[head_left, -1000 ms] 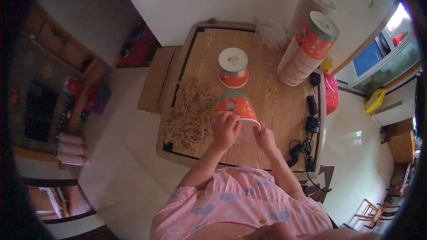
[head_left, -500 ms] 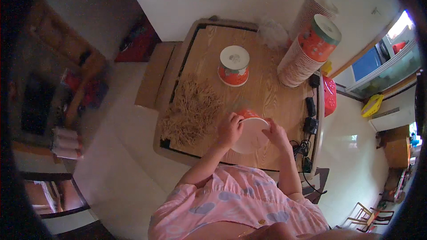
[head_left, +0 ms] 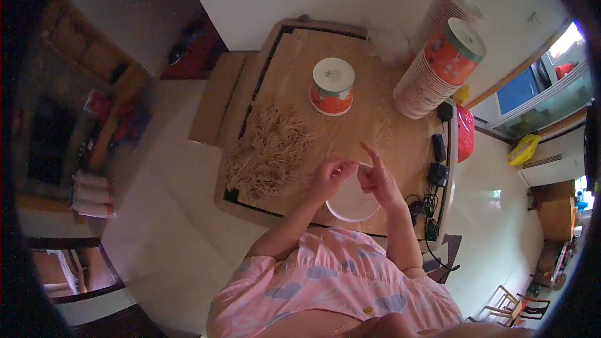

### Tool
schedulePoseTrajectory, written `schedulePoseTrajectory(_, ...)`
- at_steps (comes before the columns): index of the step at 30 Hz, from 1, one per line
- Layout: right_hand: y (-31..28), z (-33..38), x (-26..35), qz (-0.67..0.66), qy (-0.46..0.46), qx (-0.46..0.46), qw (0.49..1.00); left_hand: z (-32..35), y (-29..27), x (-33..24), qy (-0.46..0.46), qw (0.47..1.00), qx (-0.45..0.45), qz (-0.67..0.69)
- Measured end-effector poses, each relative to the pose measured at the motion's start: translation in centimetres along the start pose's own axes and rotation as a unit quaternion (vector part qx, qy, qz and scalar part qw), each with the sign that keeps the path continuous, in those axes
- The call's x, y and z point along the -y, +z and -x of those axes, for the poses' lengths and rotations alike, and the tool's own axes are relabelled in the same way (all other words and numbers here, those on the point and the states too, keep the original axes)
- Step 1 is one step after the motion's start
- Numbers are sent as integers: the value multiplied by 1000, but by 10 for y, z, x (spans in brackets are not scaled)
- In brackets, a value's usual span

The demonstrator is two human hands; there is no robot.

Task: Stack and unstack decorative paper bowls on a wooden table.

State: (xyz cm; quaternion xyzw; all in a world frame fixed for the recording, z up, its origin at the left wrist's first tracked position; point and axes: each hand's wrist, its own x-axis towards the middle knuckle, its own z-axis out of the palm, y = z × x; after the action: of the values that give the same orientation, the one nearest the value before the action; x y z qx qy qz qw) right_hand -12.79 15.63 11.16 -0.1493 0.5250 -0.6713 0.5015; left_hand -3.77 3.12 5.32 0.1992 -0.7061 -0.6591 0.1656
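A white paper tub (head_left: 352,205) is just in front of me at the table's near edge, its open mouth tilted toward me. My left hand (head_left: 330,179) is over the tub's left rim, thumb and fingers pinched together; anything between them is too small to make out. At the upper right rim is my right hand (head_left: 380,183), index finger stretched out and the other fingers curled. Whether these curled fingers grip the rim or something small cannot be seen. Left of my hands lies a heap of tan strings (head_left: 270,150). Farther back, an orange-and-white tub (head_left: 332,87) stands upside down.
Tall stacks of nested paper tubs (head_left: 432,69) rise at the back right, beside a clear plastic bag (head_left: 388,44). Black adapters and cables (head_left: 432,194) lie along the right edge of the wooden table (head_left: 369,128). A red plastic basket (head_left: 464,134) sits beyond that edge.
Both hands have shifted from holding the tub's sides to close together at its far rim. My right index finger is now stretched out, and the tub sits slightly lower in view.
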Motion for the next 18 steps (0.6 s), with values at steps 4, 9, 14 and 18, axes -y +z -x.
schedulePoseTrajectory(4,14,-1,-5,78,-7,-18,997,3,0,-6,-50,975,61,208)
schedulePoseTrajectory(9,18,-1,-23,73,-36,-58,995,8,1,1,-107,951,-10,289)
schedulePoseTrajectory(14,25,0,-35,248,-102,-158,950,11,-9,-4,-144,960,-36,238)
schedulePoseTrajectory(18,25,-6,-47,256,-155,-180,937,15,-8,2,-111,952,-28,282)
